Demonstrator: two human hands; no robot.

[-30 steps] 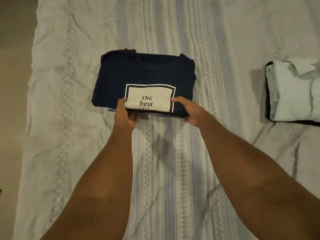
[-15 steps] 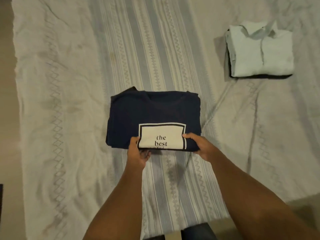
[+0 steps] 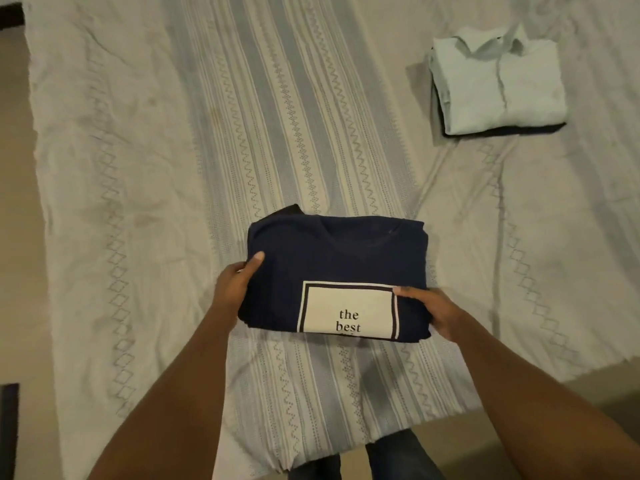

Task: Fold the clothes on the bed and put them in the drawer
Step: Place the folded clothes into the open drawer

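Note:
A folded navy t-shirt (image 3: 346,258) with a white printed panel reading "the best" sits over the striped bed sheet (image 3: 284,133). My left hand (image 3: 235,284) grips its left edge, thumb on top and fingers hidden underneath. My right hand (image 3: 433,311) grips the near right corner the same way, thumb lying on the white print. A folded pale shirt (image 3: 498,81) rests on a dark garment at the far right of the bed.
The bed's near edge (image 3: 519,372) runs diagonally at lower right, with floor beyond it. My legs in dark trousers (image 3: 391,459) show at the bottom. Floor runs along the left side, with a dark object (image 3: 8,427) at the lower left.
The navy shirt has come toward me along the bed. My left hand shifted from the near edge to the shirt's left side. The view has pulled back, showing the bed's near edge.

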